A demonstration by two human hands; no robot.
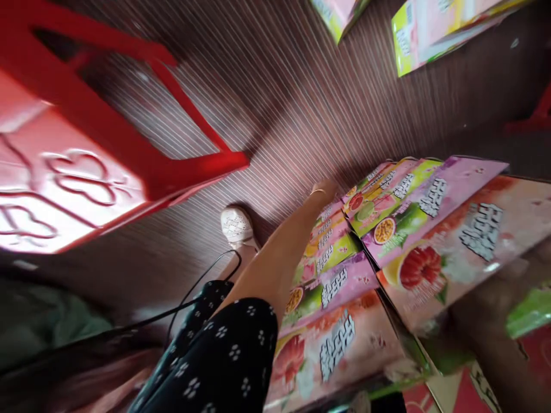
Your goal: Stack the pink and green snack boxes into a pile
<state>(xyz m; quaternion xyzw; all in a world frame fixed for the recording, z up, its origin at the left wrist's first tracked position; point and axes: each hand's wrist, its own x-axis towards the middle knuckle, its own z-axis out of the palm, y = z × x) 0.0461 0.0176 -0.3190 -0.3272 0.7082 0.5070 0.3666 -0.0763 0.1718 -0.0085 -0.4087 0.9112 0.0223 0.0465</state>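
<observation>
Right hand (pixel 323 188) reaching down to pink fruit-printed flat cartons (pixel 344 275) on floor; grip unclear, left hand unseen; next needs firm edge grasp.

Four printed cartons: two (pixel 327 321) (pixel 434 229) nearby, two (pixel 340 14) (pixel 439 28) farther off; one red stool (pixel 86 160).

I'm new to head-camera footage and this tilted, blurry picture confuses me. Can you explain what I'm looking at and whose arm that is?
The single picture comes from a camera worn on a person's head, looking down, so the view is tilted. One bare arm in a dotted black sleeve reaches down; its hand rests at the edge of a stack of colourful fruit-print cartons on the striped brown floor. Which hand it is cannot be told, nor whether it grips anything. A shoe and a red plastic stool are nearby. More cartons lie farther off.
</observation>
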